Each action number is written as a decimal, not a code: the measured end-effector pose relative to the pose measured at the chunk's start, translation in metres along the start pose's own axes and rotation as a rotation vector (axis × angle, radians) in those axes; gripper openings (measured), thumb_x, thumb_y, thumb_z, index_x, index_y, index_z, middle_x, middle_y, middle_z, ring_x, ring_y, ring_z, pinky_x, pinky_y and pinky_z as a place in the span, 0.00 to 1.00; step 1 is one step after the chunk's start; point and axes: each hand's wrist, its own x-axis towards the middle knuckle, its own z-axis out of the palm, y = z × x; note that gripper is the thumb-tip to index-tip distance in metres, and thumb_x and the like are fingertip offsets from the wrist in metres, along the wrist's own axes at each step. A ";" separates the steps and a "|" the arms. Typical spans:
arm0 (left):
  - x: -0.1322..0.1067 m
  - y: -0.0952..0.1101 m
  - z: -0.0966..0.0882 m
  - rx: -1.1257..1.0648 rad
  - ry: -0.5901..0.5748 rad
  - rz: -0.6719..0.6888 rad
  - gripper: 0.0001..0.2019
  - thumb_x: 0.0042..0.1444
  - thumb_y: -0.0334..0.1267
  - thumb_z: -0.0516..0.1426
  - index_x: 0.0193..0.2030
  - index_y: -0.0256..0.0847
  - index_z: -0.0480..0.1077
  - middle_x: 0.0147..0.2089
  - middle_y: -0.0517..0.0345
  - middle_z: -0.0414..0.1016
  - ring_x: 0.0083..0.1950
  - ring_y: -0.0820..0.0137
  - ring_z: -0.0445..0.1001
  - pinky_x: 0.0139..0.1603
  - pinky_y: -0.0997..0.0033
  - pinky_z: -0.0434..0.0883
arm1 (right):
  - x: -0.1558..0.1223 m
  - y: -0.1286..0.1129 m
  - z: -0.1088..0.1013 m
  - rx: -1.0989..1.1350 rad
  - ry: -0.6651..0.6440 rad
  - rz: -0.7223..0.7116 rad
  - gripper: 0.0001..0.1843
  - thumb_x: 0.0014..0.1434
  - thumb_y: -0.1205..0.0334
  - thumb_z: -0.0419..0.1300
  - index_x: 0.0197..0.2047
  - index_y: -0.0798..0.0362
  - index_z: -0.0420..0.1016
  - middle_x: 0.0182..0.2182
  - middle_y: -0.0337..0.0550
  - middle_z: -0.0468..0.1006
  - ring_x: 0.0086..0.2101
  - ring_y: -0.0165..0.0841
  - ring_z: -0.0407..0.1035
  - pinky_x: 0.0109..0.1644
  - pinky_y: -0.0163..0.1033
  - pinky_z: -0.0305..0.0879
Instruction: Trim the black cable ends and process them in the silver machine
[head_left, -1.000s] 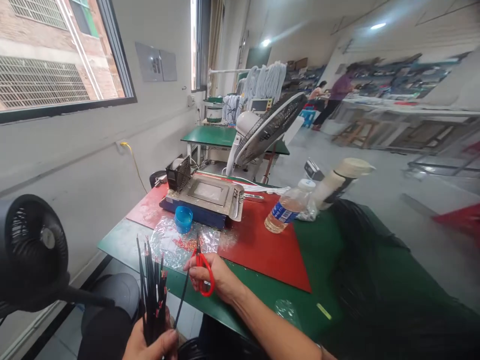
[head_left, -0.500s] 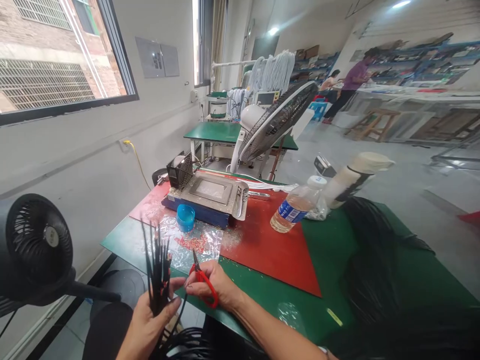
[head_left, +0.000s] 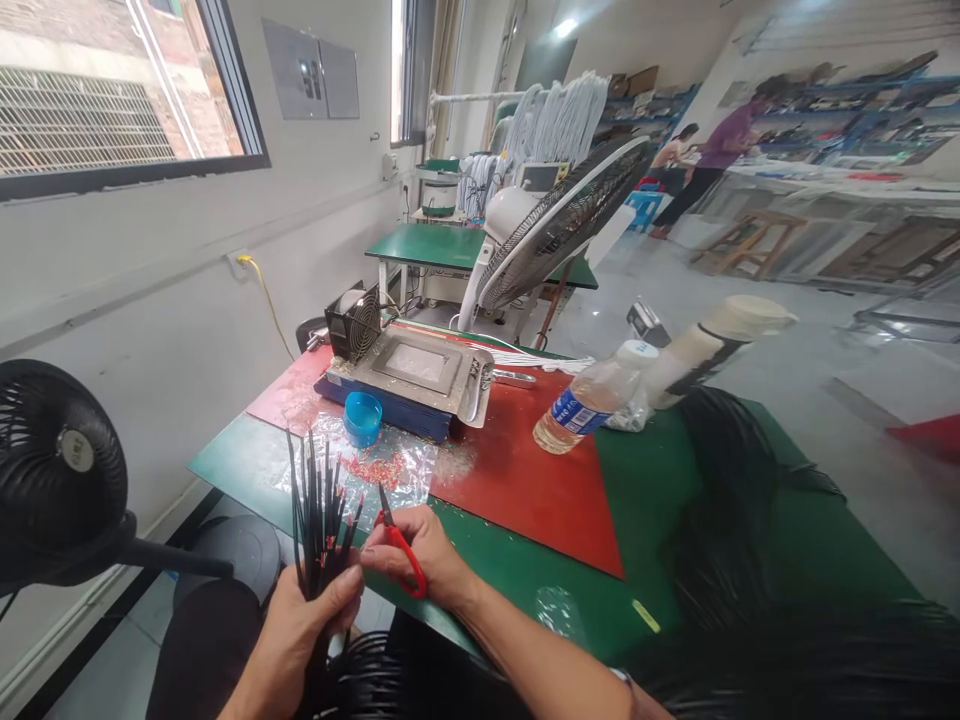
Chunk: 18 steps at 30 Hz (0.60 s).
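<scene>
Broadly, a pale wall took up the left side, and a green table ran out ahead of the person. Far back on the right, a person in a purple top stood leaning over a cluttered bench. Just past the table's far edge was a big white-framed fan, its head tipped. A dark heap of black cable covered much of the tabletop's right side. Left of that lay a red mat, with a blue-sided metal box on its far part. A small black fan was beside the table on the left.

Near the front edge, the left hand had its fingers clamped around a bundle of black cables, their ends pointing up, some stripped to red. The right hand was close by, fingers curled on red-handled scissors, blades pointing up and away; whether its fingertips also pinched a cable, I couldn't tell.

A bottle stood near the mat's right edge. Smaller again, a blue cup was just in front of the box, and reddish scraps were scattered on clear plastic nearby.
</scene>
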 end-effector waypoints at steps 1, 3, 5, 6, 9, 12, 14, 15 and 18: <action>0.000 0.001 0.002 -0.002 0.002 0.004 0.17 0.45 0.48 0.63 0.21 0.37 0.66 0.15 0.67 0.55 0.19 0.79 0.49 0.20 0.75 0.48 | 0.000 0.000 0.000 0.008 0.015 0.018 0.18 0.40 0.51 0.70 0.21 0.59 0.75 0.13 0.34 0.64 0.16 0.21 0.53 0.19 0.30 0.47; 0.000 0.003 0.006 -0.013 0.014 0.012 0.17 0.46 0.48 0.63 0.21 0.38 0.65 0.15 0.68 0.53 0.19 0.79 0.48 0.19 0.75 0.47 | 0.001 0.001 -0.001 0.032 0.077 0.056 0.20 0.40 0.49 0.69 0.21 0.58 0.72 0.12 0.33 0.63 0.14 0.21 0.53 0.17 0.30 0.45; 0.001 0.005 0.008 -0.033 0.041 0.009 0.16 0.46 0.48 0.63 0.23 0.37 0.66 0.16 0.68 0.53 0.19 0.79 0.47 0.19 0.76 0.46 | 0.004 -0.001 -0.007 0.046 0.147 0.078 0.22 0.42 0.46 0.67 0.22 0.57 0.69 0.12 0.33 0.63 0.14 0.22 0.52 0.17 0.30 0.45; 0.001 0.005 0.008 -0.045 0.060 0.011 0.16 0.46 0.48 0.63 0.23 0.37 0.66 0.16 0.68 0.53 0.19 0.79 0.47 0.19 0.76 0.46 | 0.006 -0.002 -0.010 0.043 0.162 0.078 0.22 0.43 0.45 0.66 0.23 0.57 0.68 0.12 0.32 0.62 0.14 0.22 0.52 0.17 0.30 0.45; 0.004 0.008 0.005 -0.073 0.113 0.036 0.15 0.48 0.47 0.62 0.23 0.37 0.66 0.17 0.68 0.54 0.19 0.79 0.48 0.19 0.77 0.47 | 0.011 -0.009 -0.021 -0.079 0.099 0.038 0.22 0.45 0.44 0.65 0.26 0.57 0.69 0.17 0.33 0.62 0.18 0.23 0.53 0.21 0.30 0.47; 0.007 0.012 0.000 -0.120 0.153 0.049 0.14 0.49 0.46 0.61 0.25 0.37 0.67 0.18 0.68 0.55 0.20 0.78 0.49 0.20 0.79 0.51 | 0.010 -0.014 -0.023 -0.359 -0.040 0.002 0.22 0.44 0.44 0.66 0.32 0.55 0.72 0.23 0.34 0.63 0.25 0.25 0.55 0.27 0.30 0.50; 0.010 0.014 -0.003 -0.171 0.173 0.044 0.13 0.49 0.45 0.62 0.24 0.37 0.67 0.18 0.68 0.54 0.21 0.78 0.49 0.20 0.79 0.52 | 0.008 -0.015 -0.020 -0.545 -0.133 0.015 0.21 0.45 0.45 0.65 0.33 0.54 0.72 0.25 0.34 0.64 0.27 0.26 0.55 0.28 0.31 0.49; 0.011 0.014 -0.004 -0.193 0.178 0.042 0.14 0.48 0.45 0.62 0.24 0.38 0.66 0.18 0.69 0.54 0.20 0.78 0.49 0.20 0.79 0.52 | 0.006 -0.015 -0.017 -0.618 -0.163 0.030 0.20 0.46 0.45 0.65 0.32 0.54 0.71 0.25 0.34 0.64 0.27 0.26 0.55 0.28 0.31 0.47; 0.015 0.014 -0.007 -0.229 0.182 0.039 0.14 0.48 0.44 0.62 0.24 0.38 0.65 0.19 0.69 0.53 0.20 0.79 0.49 0.19 0.80 0.51 | 0.003 -0.015 -0.011 -0.748 -0.193 0.072 0.19 0.48 0.45 0.62 0.27 0.55 0.70 0.22 0.32 0.62 0.25 0.25 0.53 0.27 0.32 0.44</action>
